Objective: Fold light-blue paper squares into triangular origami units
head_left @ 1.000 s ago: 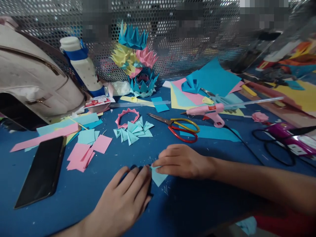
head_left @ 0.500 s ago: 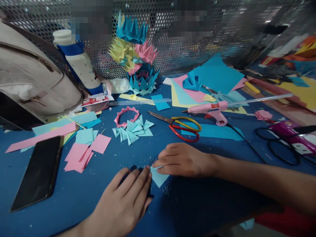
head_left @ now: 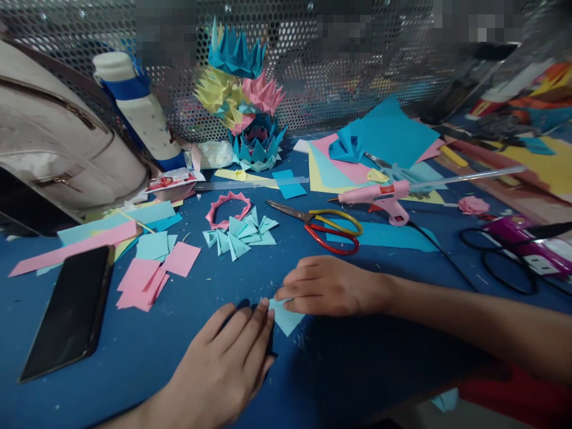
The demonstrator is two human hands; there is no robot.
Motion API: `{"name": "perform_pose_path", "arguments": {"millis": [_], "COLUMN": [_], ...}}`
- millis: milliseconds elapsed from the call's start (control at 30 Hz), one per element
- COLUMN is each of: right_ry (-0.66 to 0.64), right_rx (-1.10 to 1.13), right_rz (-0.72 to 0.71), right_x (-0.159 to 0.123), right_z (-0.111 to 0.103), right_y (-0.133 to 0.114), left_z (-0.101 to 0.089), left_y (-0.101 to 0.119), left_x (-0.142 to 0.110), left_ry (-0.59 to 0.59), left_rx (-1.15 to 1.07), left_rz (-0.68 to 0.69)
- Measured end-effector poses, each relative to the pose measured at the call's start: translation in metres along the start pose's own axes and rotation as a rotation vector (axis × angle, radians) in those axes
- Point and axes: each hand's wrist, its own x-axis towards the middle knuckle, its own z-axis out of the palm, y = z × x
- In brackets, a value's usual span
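A small light-blue piece of paper [head_left: 287, 317] lies on the blue table, its lower part pointing toward me as a triangle. My right hand [head_left: 328, 286] comes in from the right, its bent fingers pressed down on the paper's upper edge and covering part of it. From the lower left, my left hand [head_left: 227, 351] lies with fingers stretched, the fingertips touching the paper's left corner and the thumb apart from it. Beyond the hands sit several folded light-blue paper pieces [head_left: 239, 235] and a ring of folded pink paper [head_left: 229, 210].
Scissors [head_left: 319, 223] and a pink glue gun [head_left: 379, 198] lie past my right hand, its cord trailing right. Pink paper squares [head_left: 140, 283] and a phone [head_left: 67, 310] are at left. Folded paper flowers [head_left: 257, 140], a bottle [head_left: 138, 110] and a bag [head_left: 58, 131] stand at the back.
Both hands stay almost still on the light-blue paper. The whole view has shifted very slightly; nothing has been taken up or let go.
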Motion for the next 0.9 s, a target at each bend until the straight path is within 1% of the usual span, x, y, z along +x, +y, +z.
{"name": "perform_pose_path", "arguments": {"millis": [100,167,300,433,600,733,833,900], "right_ry": [-0.03,-0.038,-0.082,-0.15,-0.165,-0.185,-0.185,-0.186], "right_rx": [-0.008,0.028,0.076,-0.003,-0.063,-0.111,0.011,0.123], "right_rz": [-0.027,-0.008,0.088,0.172,0.324,0.384,0.461,0.547], "right_x": [0.0,0.001,0.007,0.011,0.002,-0.007,-0.006,0.0], "right_z": [-0.003,-0.005,-0.007,-0.006,-0.016,-0.027,-0.029,-0.027], "right_y": [0.0,-0.002,-0.008,-0.019,-0.035,-0.042,-0.039,-0.034], "left_z": [-0.002,-0.003,-0.003,-0.005,-0.007,-0.006,-0.004,-0.004], "left_y": [-0.003,-0.005,-0.007,-0.007,-0.007,-0.013,-0.019,-0.022], "left_x": [0.002,0.003,0.005,0.006,0.004,0.005,0.007,0.008], "left_ry": [-0.038,-0.043,-0.039,-0.048,-0.059,-0.063,-0.069,-0.075], "left_rx": [-0.033,-0.028,-0.013,-0.013,-0.03,-0.06,-0.092,-0.114], "left_rz": [0.024,0.053,0.094,0.103,0.115,0.118,0.106,0.094]}}
